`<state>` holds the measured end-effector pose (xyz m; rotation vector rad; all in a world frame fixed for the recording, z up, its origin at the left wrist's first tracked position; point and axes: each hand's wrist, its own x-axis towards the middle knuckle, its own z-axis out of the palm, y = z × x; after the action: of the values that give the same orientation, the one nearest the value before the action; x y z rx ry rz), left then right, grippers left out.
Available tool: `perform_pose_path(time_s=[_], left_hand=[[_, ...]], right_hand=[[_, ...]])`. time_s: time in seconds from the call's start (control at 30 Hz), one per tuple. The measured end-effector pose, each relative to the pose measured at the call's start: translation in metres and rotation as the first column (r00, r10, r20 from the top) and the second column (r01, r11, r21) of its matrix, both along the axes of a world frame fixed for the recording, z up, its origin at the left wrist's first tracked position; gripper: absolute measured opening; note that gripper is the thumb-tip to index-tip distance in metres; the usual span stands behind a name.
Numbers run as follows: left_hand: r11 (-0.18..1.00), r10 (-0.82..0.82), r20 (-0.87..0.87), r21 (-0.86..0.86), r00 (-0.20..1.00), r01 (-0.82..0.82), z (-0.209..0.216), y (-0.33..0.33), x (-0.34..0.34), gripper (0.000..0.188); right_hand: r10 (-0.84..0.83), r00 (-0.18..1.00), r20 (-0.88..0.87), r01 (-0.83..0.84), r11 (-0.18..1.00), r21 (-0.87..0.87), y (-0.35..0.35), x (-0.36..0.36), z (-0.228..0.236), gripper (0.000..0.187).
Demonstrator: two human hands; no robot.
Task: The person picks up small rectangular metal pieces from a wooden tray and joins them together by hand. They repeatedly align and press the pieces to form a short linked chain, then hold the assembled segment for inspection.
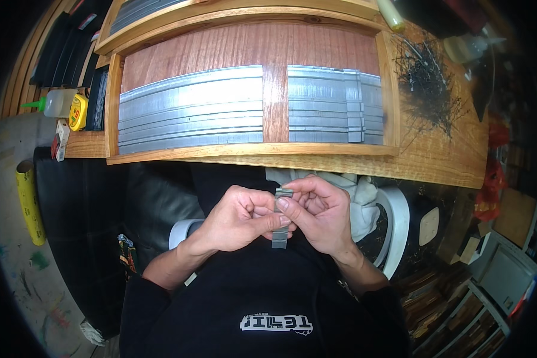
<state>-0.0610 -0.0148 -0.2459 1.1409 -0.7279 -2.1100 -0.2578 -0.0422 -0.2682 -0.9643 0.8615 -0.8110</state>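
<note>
Between both hands, in front of my chest, is a short stack of narrow grey metal strips (280, 243), held upright with its ends showing above and below my fingers. My left hand (240, 218) pinches it from the left, thumb lying across the lower part. With thumb and fingertips my right hand (318, 213) grips the upper part from the right. Beyond my hands, a shallow wooden tray (274, 101) holds rows of long silvery metal strips (191, 107) on its left and shorter metal strips (319, 107) on its right.
The tray rests on a wooden table (447, 158). A tangled heap of thin dark wires (426, 80) lies right of it. Left stand a yellow tape measure (79, 111) and a green-tipped bottle (58, 103). A yellow roll (30, 203) lies far left. A white chair arm (395, 224) is at my right.
</note>
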Motion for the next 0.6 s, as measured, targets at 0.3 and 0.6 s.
perform_pose_path(time_s=[0.3, 0.6], left_hand=[[1.000, 0.005, -0.028, 0.011, 1.000, -0.005, -0.001, 0.002, 0.001, 0.016], [1.000, 0.021, -0.002, 0.012, 1.000, -0.021, -0.003, 0.006, -0.003, 0.015]], right_hand=[[-0.043, 0.997, 0.062, 0.040, 0.999, 0.036, 0.002, 0.000, -0.002, 0.022], [0.096, 0.995, -0.001, -0.095, 0.987, 0.126, -0.005, -0.007, 0.006, 0.012]])
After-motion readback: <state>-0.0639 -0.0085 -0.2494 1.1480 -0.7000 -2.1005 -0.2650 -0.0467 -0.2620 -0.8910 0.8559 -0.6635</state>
